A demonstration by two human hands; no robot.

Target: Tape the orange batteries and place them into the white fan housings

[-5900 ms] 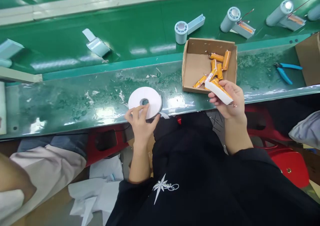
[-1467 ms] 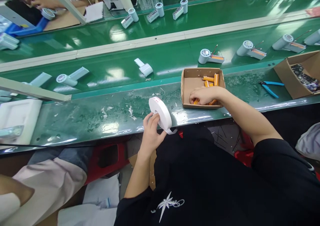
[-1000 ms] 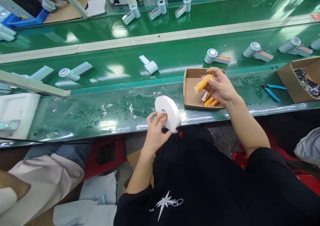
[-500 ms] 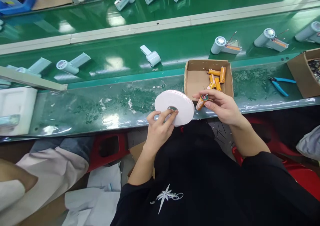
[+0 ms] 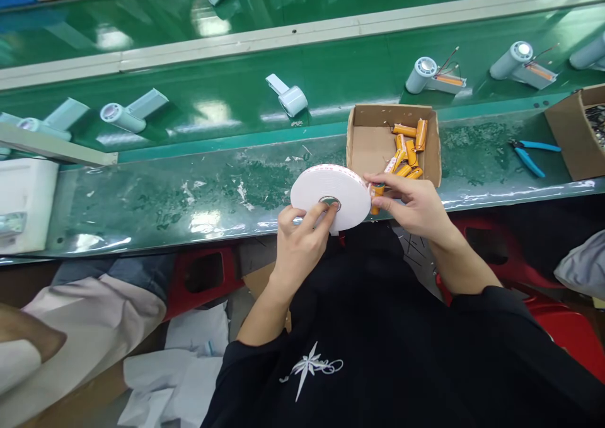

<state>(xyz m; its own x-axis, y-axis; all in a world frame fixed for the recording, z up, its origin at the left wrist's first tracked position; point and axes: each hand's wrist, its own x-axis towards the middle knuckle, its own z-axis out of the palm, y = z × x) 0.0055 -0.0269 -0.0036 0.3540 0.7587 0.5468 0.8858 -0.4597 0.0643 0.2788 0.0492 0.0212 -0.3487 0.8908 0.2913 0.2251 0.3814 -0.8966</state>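
My left hand grips a wide roll of white tape, fingers hooked into its core. The roll is tilted over the bench's front edge, red marks showing on its rim. At its right side my right hand is closed on an orange-wrapped battery, held close against the roll's edge; whether they touch is hard to tell. Just behind the right hand, a shallow cardboard box holds several more orange batteries, some with white strips.
Blue-handled cutters lie right of the box, beside another cardboard box. Pale blue fan-like housings stand along the green belt. A white foam tray is at left. A seated person's arm and clothing show lower left.
From the box, my right hand has lifted an orange battery and brought it left to the tape roll. The roll has turned to show its flat face. The white-backed battery held earliest is gone from the hand.
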